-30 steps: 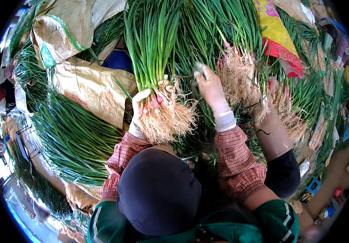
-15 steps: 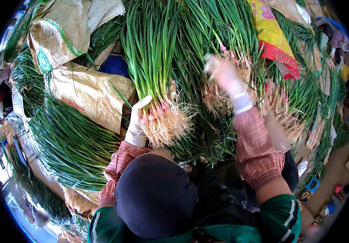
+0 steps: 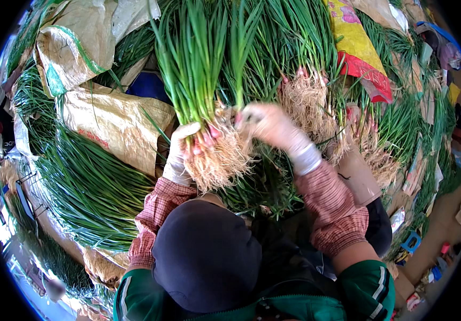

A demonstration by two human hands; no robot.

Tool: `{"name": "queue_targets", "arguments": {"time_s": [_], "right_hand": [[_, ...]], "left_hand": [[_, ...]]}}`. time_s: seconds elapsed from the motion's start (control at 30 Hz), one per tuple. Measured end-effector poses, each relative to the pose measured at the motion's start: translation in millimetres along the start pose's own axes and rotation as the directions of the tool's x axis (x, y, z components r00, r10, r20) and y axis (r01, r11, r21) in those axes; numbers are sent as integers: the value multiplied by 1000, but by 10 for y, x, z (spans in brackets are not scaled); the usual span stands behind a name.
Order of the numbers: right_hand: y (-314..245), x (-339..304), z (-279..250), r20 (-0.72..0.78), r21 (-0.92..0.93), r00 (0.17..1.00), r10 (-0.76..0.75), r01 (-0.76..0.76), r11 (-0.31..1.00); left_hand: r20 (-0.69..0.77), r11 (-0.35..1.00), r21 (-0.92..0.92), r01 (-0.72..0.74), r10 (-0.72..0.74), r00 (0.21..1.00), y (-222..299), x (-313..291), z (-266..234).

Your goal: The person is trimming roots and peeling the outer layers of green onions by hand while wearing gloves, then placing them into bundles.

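My left hand (image 3: 179, 152), in a pale glove, grips a thick bunch of spring onions (image 3: 196, 69) just above the bulbs. Their leaves point away from me, and pink bulbs with a mass of pale roots (image 3: 220, 160) hang toward me. Close against the right side of this bunch, my gloved right hand (image 3: 270, 125) is closed on the pink lower end of a thinner spring onion stalk (image 3: 239, 85). Motion blurs its fingers, so how many stalks it pinches does not show.
More rooted spring onions (image 3: 308, 99) lie beyond my right hand. A large leafy pile (image 3: 91, 187) spreads at the left, beside beige woven sacks (image 3: 118, 123). Yellow-and-red packaging (image 3: 361, 53) lies at the upper right. A blue plastic stool (image 3: 411, 242) stands on the floor.
My right hand has come from the pile at the right to the held bunch, bringing a spring onion stalk. The left hand keeps its grip, and the bunch has shifted slightly left.
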State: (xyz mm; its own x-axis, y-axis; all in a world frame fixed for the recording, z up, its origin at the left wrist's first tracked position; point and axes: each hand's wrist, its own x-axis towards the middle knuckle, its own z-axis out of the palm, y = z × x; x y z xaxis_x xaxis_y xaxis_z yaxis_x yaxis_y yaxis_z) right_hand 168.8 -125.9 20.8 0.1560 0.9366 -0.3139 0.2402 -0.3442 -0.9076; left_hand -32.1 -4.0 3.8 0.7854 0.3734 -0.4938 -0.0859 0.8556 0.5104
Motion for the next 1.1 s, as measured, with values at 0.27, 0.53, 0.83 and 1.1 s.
{"name": "queue_targets", "arguments": {"time_s": [0.27,0.53,0.83,1.1], "right_hand": [[345,-466,441,-43,456,944,326,-272,847],[300,-369,499,-40,195,998,-50,57,979],[827,-866,-273,-425,157,859,285,-240,958],[813,482,921,-443,-433,863,244,-444,784]], "left_hand": [[369,959,-273,71,37,929,58,-41,155],[78,970,-157,-184,198,977,-31,51,-65],[32,937,-287,-200,218,975,-96,-84,-227],[271,973,-232,-7,71,960,-9,30,-637]]}}
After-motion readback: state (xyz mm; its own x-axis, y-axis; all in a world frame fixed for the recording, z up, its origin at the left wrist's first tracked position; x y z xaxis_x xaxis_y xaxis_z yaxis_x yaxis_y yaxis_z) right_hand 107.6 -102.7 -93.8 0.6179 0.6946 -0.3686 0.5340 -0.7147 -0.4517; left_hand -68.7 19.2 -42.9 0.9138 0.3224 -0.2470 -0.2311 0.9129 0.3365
